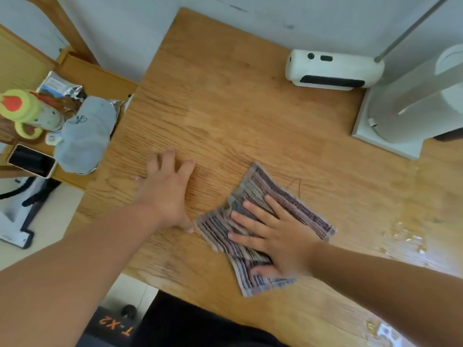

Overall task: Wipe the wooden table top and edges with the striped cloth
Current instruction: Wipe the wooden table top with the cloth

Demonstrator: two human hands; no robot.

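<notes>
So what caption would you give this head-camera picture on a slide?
Right hand presses the striped cloth flat on the wooden table while the left hand rests open beside it.

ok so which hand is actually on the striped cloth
The right hand, fingers spread flat on the grey-and-maroon striped cloth. The left hand lies flat on the bare light-brown wooden table top beside the cloth instead.

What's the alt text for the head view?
Seen from above, a person's right hand presses flat on a striped cloth on a wooden table, while the left hand rests open on the wood beside it. A white device sits at the table's far edge by the wall.
</notes>
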